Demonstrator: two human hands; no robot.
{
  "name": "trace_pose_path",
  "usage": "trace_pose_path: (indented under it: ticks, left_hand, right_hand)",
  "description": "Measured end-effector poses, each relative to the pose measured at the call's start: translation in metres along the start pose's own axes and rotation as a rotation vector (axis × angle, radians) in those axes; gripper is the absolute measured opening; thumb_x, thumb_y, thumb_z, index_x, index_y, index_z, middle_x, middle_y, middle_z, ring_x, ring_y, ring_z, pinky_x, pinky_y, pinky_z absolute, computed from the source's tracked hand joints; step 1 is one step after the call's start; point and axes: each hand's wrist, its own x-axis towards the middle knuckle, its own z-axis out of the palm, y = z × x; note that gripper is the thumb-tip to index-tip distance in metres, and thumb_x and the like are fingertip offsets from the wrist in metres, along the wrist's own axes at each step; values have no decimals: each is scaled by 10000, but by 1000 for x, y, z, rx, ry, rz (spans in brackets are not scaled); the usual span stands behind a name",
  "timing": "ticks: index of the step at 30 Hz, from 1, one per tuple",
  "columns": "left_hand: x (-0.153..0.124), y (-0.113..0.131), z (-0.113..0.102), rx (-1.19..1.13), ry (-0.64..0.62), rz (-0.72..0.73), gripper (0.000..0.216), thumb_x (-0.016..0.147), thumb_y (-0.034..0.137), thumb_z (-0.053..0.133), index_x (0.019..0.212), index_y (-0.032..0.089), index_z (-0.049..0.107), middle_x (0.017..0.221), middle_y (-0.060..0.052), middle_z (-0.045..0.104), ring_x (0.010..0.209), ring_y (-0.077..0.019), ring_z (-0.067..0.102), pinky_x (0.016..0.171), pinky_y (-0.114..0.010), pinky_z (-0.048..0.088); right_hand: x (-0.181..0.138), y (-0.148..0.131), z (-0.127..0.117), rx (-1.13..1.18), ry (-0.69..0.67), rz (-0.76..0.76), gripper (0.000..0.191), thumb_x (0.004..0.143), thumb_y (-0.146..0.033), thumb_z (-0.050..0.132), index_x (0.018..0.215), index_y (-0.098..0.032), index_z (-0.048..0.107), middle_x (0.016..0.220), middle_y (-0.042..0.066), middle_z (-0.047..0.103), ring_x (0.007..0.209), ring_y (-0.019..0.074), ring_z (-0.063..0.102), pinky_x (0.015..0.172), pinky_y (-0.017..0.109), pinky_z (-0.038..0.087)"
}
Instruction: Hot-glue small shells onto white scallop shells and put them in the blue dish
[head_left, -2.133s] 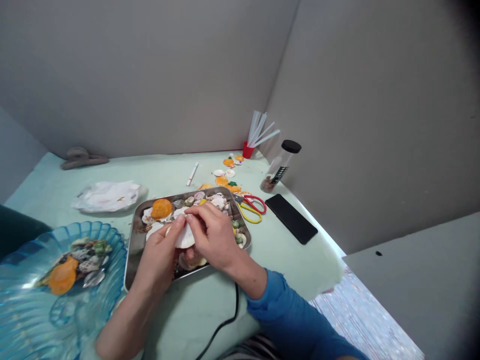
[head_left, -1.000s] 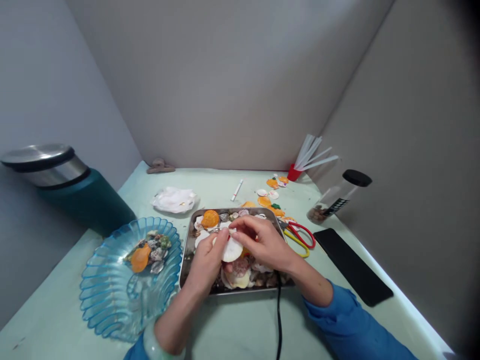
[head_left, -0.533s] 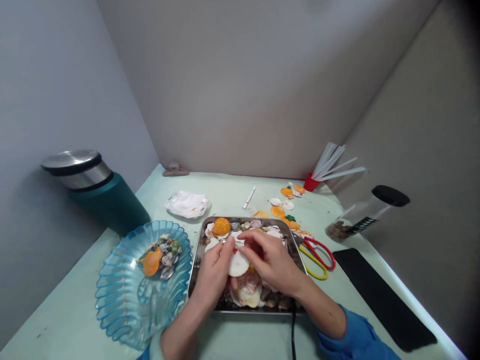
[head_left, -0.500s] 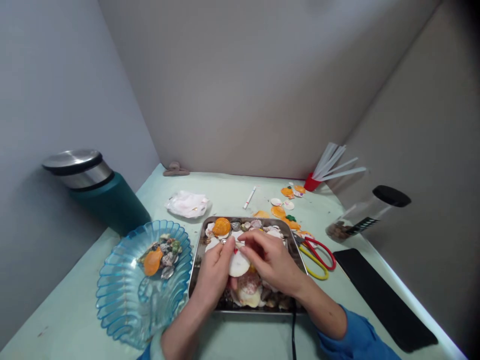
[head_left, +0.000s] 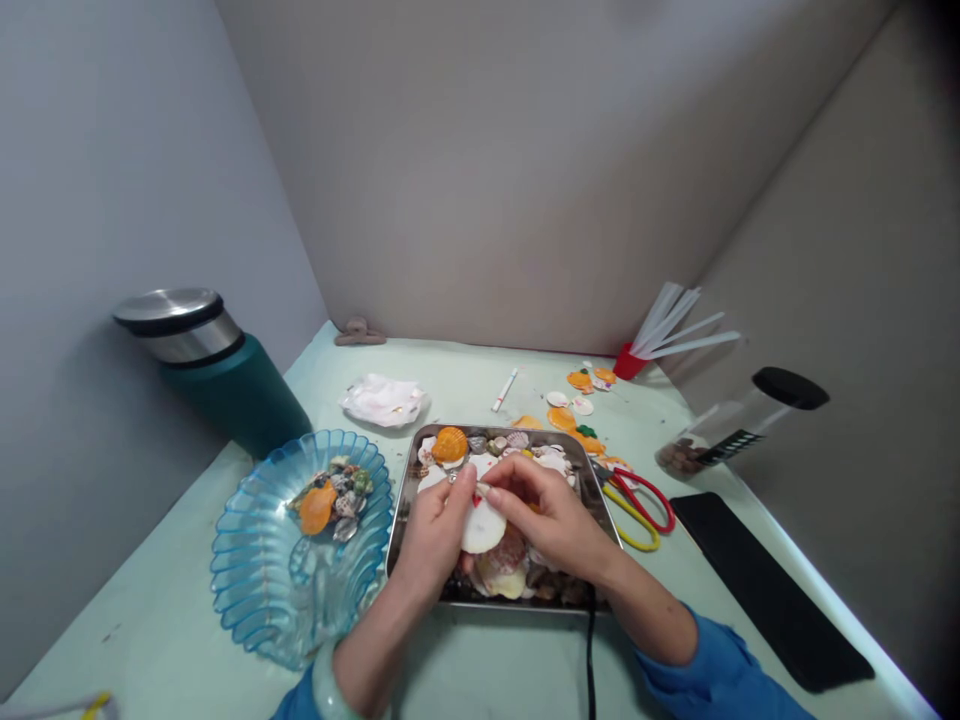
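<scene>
A metal tray [head_left: 600, 492] full of mixed seashells sits in front of me. Over it, my left hand [head_left: 431, 535] holds a white scallop shell [head_left: 484, 528] by its left edge, thumb on top. My right hand [head_left: 551, 520] pinches the same shell at its upper edge with thumb and forefinger. A small red mark shows on the shell near my left thumb. An orange scallop shell [head_left: 449, 444] lies at the tray's far left corner.
A blue scalloped plastic bowl [head_left: 255, 580] with shells stands left of the tray. A teal flask [head_left: 217, 380], crumpled tissue [head_left: 384, 399], red-and-yellow scissors [head_left: 637, 502], a black phone [head_left: 769, 590], a black-capped jar [head_left: 739, 425], a red cup of white sticks [head_left: 660, 335], loose decorated shells [head_left: 581, 382] and a black cable [head_left: 590, 660] surround it.
My view swung left and settled, bringing the flask and bowl into sight. Both hands stay on the white shell over the tray, my right fingers shifting slightly along its top edge.
</scene>
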Motion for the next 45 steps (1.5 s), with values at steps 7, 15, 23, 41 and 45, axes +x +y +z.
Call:
trace_pose_path:
  ticks: [7, 15, 23, 41, 45]
  left_hand:
    - [0, -3, -2, 52, 13, 31, 447, 821, 564, 490, 639, 158, 535, 377, 53, 486, 264, -73, 393, 291, -182, 264]
    - [0, -4, -3, 48, -26, 9, 480, 843, 580, 434, 633, 160, 531, 375, 20, 509, 311, -104, 446, 333, -199, 311]
    - [3, -5, 1, -138, -72, -83, 486, 817, 600, 464, 868, 134, 589, 339, 18, 526, 301, -136, 467, 342, -221, 381]
    - [-1, -3, 4, -126, -55, -137, 485, 825, 525, 465, 517, 157, 535, 299, 1, 479, 248, -94, 396, 281, -187, 231]
    - [-1, -4, 3, -157, -53, -126, 442, 827, 511, 471, 577, 159, 563, 305, 13, 482, 251, -98, 398, 282, -189, 225]
  right_hand:
    - [0, 0, 3, 53, -1, 9, 111, 912, -272, 507, 974, -185, 539, 735, -23, 528, 631, 102, 496, 569, 203, 416]
    - [2, -1, -2, -138, 6, -28, 135, 921, -265, 482, 1003, -191, 560, 725, -8, 566, 631, 125, 533, 586, 229, 432]
    - [2, 3, 0, -451, 53, -202, 119, 922, -203, 472, 992, -191, 567, 844, 44, 633, 742, 166, 578, 693, 280, 434]
    - [-2, 6, 5, -482, 68, -261, 101, 894, -190, 476, 915, -186, 575, 777, 45, 612, 675, 161, 552, 641, 281, 421]
    - [-2, 4, 6, -480, 79, -258, 99, 889, -186, 483, 911, -183, 579, 761, 40, 606, 654, 154, 546, 630, 275, 415]
